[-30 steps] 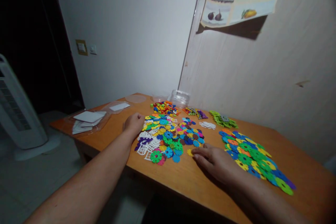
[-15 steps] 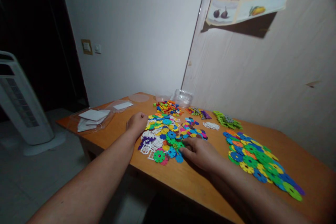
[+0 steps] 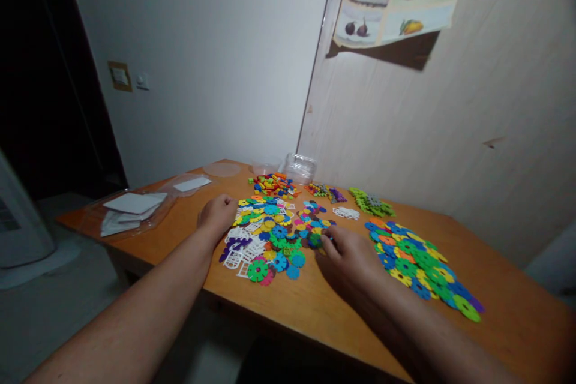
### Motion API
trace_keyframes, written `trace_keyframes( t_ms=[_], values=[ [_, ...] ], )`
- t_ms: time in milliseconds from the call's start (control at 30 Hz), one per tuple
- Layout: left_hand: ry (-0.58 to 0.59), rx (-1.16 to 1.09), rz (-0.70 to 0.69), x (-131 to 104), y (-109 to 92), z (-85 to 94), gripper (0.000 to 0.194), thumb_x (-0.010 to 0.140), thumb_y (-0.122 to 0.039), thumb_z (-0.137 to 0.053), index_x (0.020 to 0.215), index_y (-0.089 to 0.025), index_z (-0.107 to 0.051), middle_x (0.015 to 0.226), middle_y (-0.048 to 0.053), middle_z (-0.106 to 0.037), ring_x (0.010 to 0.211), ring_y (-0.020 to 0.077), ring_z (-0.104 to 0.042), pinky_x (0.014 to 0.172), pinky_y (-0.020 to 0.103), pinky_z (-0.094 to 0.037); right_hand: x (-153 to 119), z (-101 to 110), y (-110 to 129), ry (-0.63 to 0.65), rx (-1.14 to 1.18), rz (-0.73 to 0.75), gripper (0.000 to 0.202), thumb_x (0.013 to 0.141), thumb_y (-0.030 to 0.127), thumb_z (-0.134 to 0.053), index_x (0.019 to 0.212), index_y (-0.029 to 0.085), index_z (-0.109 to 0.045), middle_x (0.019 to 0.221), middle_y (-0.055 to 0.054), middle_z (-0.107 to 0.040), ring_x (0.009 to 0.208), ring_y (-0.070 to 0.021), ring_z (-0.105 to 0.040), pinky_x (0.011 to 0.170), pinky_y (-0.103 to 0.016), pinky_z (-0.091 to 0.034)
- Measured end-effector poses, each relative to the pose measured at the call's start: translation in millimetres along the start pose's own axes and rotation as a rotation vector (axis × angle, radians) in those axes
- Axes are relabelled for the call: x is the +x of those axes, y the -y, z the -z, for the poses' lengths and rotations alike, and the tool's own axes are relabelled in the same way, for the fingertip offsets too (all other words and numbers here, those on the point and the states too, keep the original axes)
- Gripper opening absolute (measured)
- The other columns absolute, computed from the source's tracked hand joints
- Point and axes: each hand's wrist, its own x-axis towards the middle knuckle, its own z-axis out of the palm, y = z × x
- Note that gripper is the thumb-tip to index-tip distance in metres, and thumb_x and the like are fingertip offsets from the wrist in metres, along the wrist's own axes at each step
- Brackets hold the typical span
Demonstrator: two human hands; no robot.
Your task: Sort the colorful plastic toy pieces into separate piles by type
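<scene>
Flower-shaped plastic discs in many colours lie in a mixed pile [image 3: 279, 233] with white lattice pieces [image 3: 245, 245] and purple pieces [image 3: 234, 246]. My left hand [image 3: 218, 216] rests closed at the pile's left edge; what it may hold is hidden. Near the pile's right side, my right hand [image 3: 351, 252] pinches a green disc [image 3: 315, 240] between thumb and fingers, above the table. A second, larger spread of green, blue, yellow and orange discs [image 3: 418, 261] lies to the right of my right hand.
On the wooden table [image 3: 279, 306], small bright blocks [image 3: 272, 185], a clear plastic box [image 3: 299, 168], green pieces [image 3: 371, 201] and small white pieces [image 3: 345, 213] stand toward the wall. White cards [image 3: 132, 204] in clear plastic lie at the left.
The view has turned right. My right hand has lifted away from the mixed pile with a green disc in its fingers. My left hand stays closed at the pile's left edge.
</scene>
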Motion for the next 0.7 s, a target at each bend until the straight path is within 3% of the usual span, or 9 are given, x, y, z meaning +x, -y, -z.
trace_keyframes(
  t_ms=[200,300,400,533,633,700],
  values=[
    [-0.005,-0.003,-0.012,1,1,-1.1,0.029,0.084,-0.048,-0.049,0.082,-0.025,-0.067,0.087,0.002,-0.072,0.075,0.0200,-0.061,0.056,0.029,-0.031,-8,21,-93,-0.117,0.081,-0.248,0.034,0.088,0.049,-0.045,0.071,0.022,-0.056,0.065,-0.002,-0.061,0.061,-0.0173,-0.055,0.056,-0.028,-0.031],
    [0.001,-0.007,-0.009,0,-1,0.3,0.029,0.084,-0.048,-0.050,0.082,-0.025,-0.068,0.088,0.002,-0.072,0.075,0.0203,-0.061,0.057,0.029,-0.031,-19,32,-141,-0.123,0.020,-0.397,0.036,0.086,0.052,-0.045,0.069,0.022,-0.057,0.063,-0.002,-0.061,0.061,-0.0181,-0.056,0.054,-0.028,-0.030],
    [0.000,-0.006,-0.005,-1,-2,1.6,0.027,0.083,-0.046,-0.051,0.083,-0.025,-0.068,0.088,0.002,-0.072,0.075,0.0201,-0.061,0.058,0.028,-0.032,-30,40,-173,-0.099,-0.025,-0.509,0.035,0.084,0.052,-0.045,0.070,0.022,-0.059,0.063,-0.003,-0.062,0.061,-0.0200,-0.058,0.053,-0.029,-0.031],
    [-0.008,-0.005,-0.004,-1,-1,0.1,0.026,0.083,-0.045,-0.051,0.081,-0.025,-0.068,0.087,0.001,-0.072,0.075,0.0195,-0.061,0.057,0.028,-0.031,-35,43,-181,-0.150,-0.064,-0.561,0.034,0.083,0.053,-0.047,0.075,0.022,-0.061,0.068,-0.004,-0.065,0.065,-0.0219,-0.060,0.054,-0.029,-0.033],
    [-0.009,-0.001,-0.009,1,1,-2.6,0.028,0.083,-0.046,-0.050,0.081,-0.025,-0.067,0.086,0.002,-0.072,0.074,0.0193,-0.060,0.057,0.028,-0.031,-29,36,-158,-0.192,-0.012,-0.442,0.034,0.085,0.053,-0.047,0.078,0.022,-0.061,0.068,-0.004,-0.065,0.065,-0.0207,-0.059,0.055,-0.029,-0.034],
    [-0.011,-0.002,-0.010,2,3,-3.7,0.027,0.083,-0.046,-0.050,0.081,-0.025,-0.067,0.086,0.002,-0.072,0.074,0.0194,-0.060,0.057,0.028,-0.031,-23,29,-132,-0.148,0.084,-0.298,0.030,0.085,0.049,-0.049,0.077,0.022,-0.061,0.068,-0.002,-0.065,0.065,-0.0191,-0.058,0.057,-0.029,-0.036]
  ],
)
